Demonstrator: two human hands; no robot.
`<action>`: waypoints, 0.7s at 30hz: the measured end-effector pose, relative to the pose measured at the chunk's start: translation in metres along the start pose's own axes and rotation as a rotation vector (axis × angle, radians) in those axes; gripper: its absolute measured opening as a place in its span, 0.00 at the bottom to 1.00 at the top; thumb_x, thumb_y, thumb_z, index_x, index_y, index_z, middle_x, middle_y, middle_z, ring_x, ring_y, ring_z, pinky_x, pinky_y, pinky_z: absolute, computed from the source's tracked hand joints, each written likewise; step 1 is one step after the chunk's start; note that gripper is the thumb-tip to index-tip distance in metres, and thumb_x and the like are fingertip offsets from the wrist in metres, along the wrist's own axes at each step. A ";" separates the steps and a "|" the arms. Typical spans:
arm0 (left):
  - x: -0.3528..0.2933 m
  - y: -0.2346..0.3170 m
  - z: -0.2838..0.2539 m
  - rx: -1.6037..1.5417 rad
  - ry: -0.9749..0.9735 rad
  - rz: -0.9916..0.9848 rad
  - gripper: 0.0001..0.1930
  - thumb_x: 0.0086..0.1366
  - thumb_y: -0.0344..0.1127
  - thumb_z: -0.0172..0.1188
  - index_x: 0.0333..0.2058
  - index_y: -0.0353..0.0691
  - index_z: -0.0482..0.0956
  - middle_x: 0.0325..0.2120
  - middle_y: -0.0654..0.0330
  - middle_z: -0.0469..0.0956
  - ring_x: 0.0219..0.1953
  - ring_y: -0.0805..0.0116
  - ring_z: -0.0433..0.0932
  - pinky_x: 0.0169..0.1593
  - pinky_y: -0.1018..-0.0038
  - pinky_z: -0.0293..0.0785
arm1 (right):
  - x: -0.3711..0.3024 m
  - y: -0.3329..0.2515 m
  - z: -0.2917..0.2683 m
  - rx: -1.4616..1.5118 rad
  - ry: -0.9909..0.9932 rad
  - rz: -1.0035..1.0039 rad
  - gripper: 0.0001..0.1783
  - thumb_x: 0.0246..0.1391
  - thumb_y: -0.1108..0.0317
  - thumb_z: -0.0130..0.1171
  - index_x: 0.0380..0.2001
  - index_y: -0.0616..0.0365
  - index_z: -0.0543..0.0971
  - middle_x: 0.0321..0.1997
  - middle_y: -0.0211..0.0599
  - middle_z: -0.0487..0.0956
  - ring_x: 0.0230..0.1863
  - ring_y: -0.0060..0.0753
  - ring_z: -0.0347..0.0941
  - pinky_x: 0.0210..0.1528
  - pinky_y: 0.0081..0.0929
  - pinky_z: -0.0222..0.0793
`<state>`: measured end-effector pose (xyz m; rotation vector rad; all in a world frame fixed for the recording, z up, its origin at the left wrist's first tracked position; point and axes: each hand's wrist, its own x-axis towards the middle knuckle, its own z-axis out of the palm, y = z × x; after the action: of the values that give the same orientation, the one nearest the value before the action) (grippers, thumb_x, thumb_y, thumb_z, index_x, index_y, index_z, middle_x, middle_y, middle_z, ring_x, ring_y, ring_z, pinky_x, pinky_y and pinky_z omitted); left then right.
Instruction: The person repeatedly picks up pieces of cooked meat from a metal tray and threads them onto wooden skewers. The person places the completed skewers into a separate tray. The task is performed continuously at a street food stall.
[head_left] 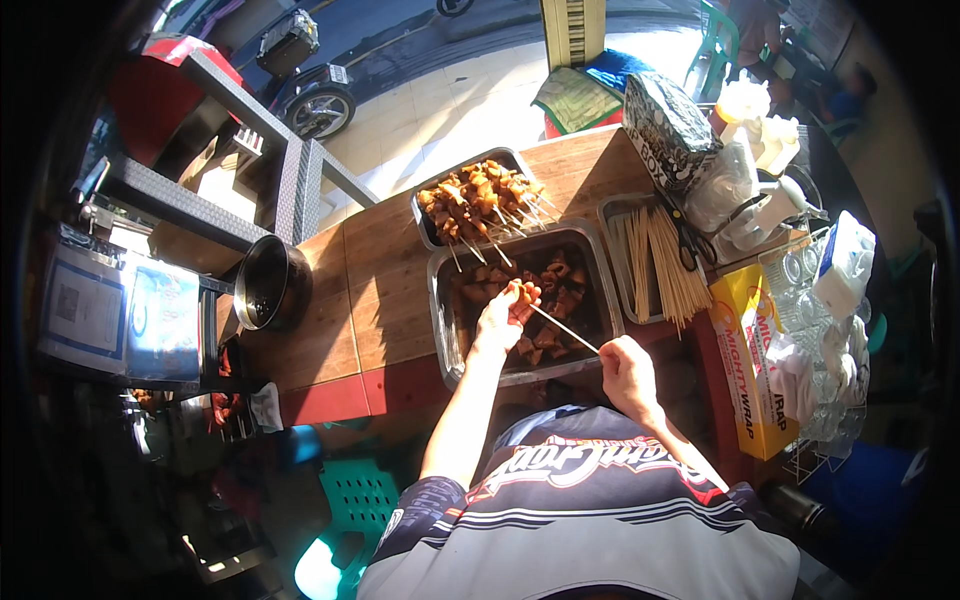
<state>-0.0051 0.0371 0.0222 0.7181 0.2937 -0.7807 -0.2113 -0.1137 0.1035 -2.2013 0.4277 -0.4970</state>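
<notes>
In the head view, at centre, the left hand (506, 318) pinches what looks like meat (523, 292) over the deep tray (437, 310); the right hand (628, 372) grips the skewer (565, 328) by its end. Threading seems in hand, calling for a straight push.

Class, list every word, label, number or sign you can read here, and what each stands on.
Lettering is located here, not copied out.
Yellow box: large, legible printing.
Shirt: large outlined lettering across the front.
Black-and-white box: bold letters along one side.
Blue sign: mostly too small to read.
White sheet: print too small to read.
Motorcycle plate: too small to read.
</notes>
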 end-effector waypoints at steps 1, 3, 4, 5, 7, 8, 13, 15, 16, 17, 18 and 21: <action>-0.001 0.000 0.001 0.008 0.011 0.005 0.05 0.66 0.31 0.57 0.40 0.40 0.78 0.39 0.54 0.82 0.45 0.57 0.81 0.53 0.61 0.78 | 0.000 -0.001 0.001 0.006 0.000 0.016 0.06 0.47 0.81 0.58 0.27 0.58 0.74 0.27 0.41 0.73 0.31 0.49 0.73 0.33 0.37 0.69; -0.003 -0.001 0.003 0.014 -0.010 0.022 0.05 0.67 0.31 0.57 0.40 0.40 0.78 0.39 0.53 0.82 0.45 0.57 0.81 0.52 0.62 0.78 | 0.000 -0.002 0.003 0.006 0.016 -0.003 0.06 0.47 0.80 0.58 0.27 0.58 0.74 0.27 0.41 0.73 0.31 0.49 0.73 0.33 0.37 0.69; -0.005 -0.002 0.005 0.023 0.003 0.025 0.05 0.67 0.31 0.56 0.40 0.40 0.78 0.39 0.53 0.82 0.45 0.57 0.81 0.52 0.62 0.78 | 0.000 -0.003 0.005 0.013 0.015 0.003 0.06 0.47 0.80 0.58 0.27 0.58 0.74 0.27 0.42 0.73 0.31 0.49 0.73 0.33 0.37 0.69; -0.007 -0.003 0.007 0.033 -0.017 0.040 0.05 0.67 0.30 0.56 0.40 0.39 0.77 0.39 0.53 0.82 0.46 0.57 0.81 0.53 0.62 0.78 | 0.000 -0.004 0.006 0.000 0.026 -0.004 0.06 0.47 0.80 0.58 0.27 0.58 0.74 0.27 0.42 0.73 0.31 0.49 0.73 0.33 0.37 0.69; -0.011 -0.004 0.011 0.065 -0.015 0.060 0.06 0.67 0.30 0.55 0.41 0.39 0.77 0.40 0.52 0.81 0.47 0.58 0.80 0.55 0.62 0.76 | -0.001 -0.005 0.008 -0.004 0.033 0.011 0.06 0.47 0.80 0.58 0.27 0.58 0.74 0.28 0.42 0.73 0.31 0.49 0.74 0.33 0.37 0.70; -0.013 -0.005 0.013 0.051 -0.008 0.058 0.06 0.67 0.30 0.55 0.41 0.39 0.77 0.40 0.52 0.81 0.47 0.58 0.80 0.55 0.62 0.77 | -0.001 -0.006 0.010 -0.008 0.043 0.013 0.05 0.47 0.80 0.58 0.27 0.58 0.74 0.28 0.42 0.73 0.31 0.49 0.74 0.34 0.37 0.70; -0.023 -0.011 0.025 0.024 0.067 0.065 0.05 0.68 0.30 0.54 0.40 0.40 0.76 0.40 0.52 0.81 0.47 0.57 0.80 0.54 0.62 0.77 | -0.001 -0.010 0.019 0.015 0.036 0.068 0.05 0.47 0.80 0.57 0.27 0.58 0.74 0.29 0.43 0.75 0.32 0.50 0.75 0.35 0.37 0.71; -0.026 -0.014 0.028 0.022 0.060 0.041 0.05 0.67 0.30 0.55 0.40 0.40 0.76 0.40 0.52 0.81 0.48 0.57 0.80 0.54 0.62 0.77 | 0.000 -0.010 0.022 0.032 0.019 0.067 0.05 0.48 0.80 0.57 0.27 0.59 0.74 0.29 0.44 0.75 0.32 0.50 0.75 0.35 0.37 0.71; -0.028 -0.015 0.029 0.013 0.058 0.020 0.05 0.67 0.31 0.55 0.40 0.41 0.76 0.41 0.52 0.81 0.48 0.57 0.80 0.54 0.62 0.77 | 0.001 -0.010 0.022 0.047 0.000 0.082 0.04 0.48 0.80 0.57 0.27 0.59 0.74 0.29 0.44 0.76 0.32 0.50 0.75 0.35 0.38 0.71; -0.030 -0.016 0.030 0.004 0.056 0.000 0.05 0.67 0.31 0.55 0.40 0.41 0.76 0.41 0.52 0.81 0.48 0.57 0.80 0.54 0.62 0.77 | 0.002 -0.009 0.023 0.051 -0.015 0.088 0.04 0.48 0.80 0.57 0.27 0.60 0.75 0.28 0.45 0.76 0.32 0.50 0.75 0.35 0.37 0.71; -0.032 -0.017 0.030 0.012 0.055 -0.014 0.05 0.67 0.30 0.55 0.40 0.40 0.76 0.41 0.53 0.81 0.47 0.57 0.80 0.54 0.61 0.77 | 0.004 -0.009 0.024 0.061 -0.034 0.100 0.03 0.48 0.79 0.57 0.27 0.61 0.76 0.28 0.45 0.76 0.32 0.50 0.76 0.35 0.37 0.71; -0.038 -0.021 0.032 0.043 -0.009 -0.017 0.05 0.67 0.30 0.55 0.41 0.40 0.76 0.41 0.53 0.81 0.47 0.57 0.80 0.54 0.61 0.77 | 0.016 -0.005 0.032 0.150 -0.092 0.176 0.02 0.49 0.78 0.57 0.28 0.63 0.77 0.26 0.46 0.77 0.30 0.47 0.77 0.34 0.35 0.71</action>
<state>-0.0467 0.0248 0.0543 0.7534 0.2764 -0.8085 -0.1816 -0.0970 0.0922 -2.0118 0.5126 -0.3206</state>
